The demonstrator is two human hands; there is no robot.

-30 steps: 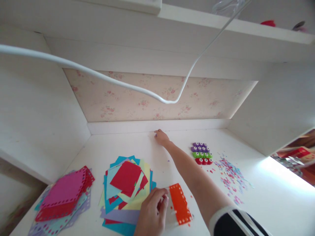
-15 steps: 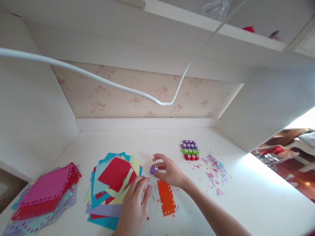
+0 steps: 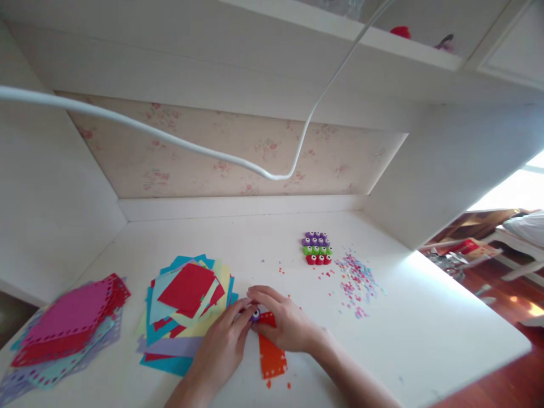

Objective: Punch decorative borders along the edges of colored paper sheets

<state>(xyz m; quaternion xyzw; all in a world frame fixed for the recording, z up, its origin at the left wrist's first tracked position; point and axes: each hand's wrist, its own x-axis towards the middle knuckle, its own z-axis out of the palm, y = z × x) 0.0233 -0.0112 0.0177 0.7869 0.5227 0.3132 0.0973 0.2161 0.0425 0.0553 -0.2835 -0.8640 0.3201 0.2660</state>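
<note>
Both my hands meet over the near middle of the white desk point(image 3: 425, 334). My right hand point(image 3: 283, 323) pinches a small purple paper punch point(image 3: 255, 314) at the top end of an orange paper strip point(image 3: 271, 357) with punched holes along its edges. My left hand point(image 3: 225, 345) has its fingertips closed against the same punch and the strip's top corner. The strip lies flat on the desk under both hands. A messy stack of coloured paper squares point(image 3: 187, 309) lies just left of my left hand.
A pile of hole-punched coloured sheets point(image 3: 63, 331) sits at the far left. A cluster of purple, green and red small punches point(image 3: 317, 248) stands toward the back, with scattered paper confetti point(image 3: 355, 280) to its right. A white cable point(image 3: 170, 139) hangs across overhead.
My right hand reached to the back of the desk, came back with the purple punch and brought it down onto the orange strip. My left hand closed in against it.
</note>
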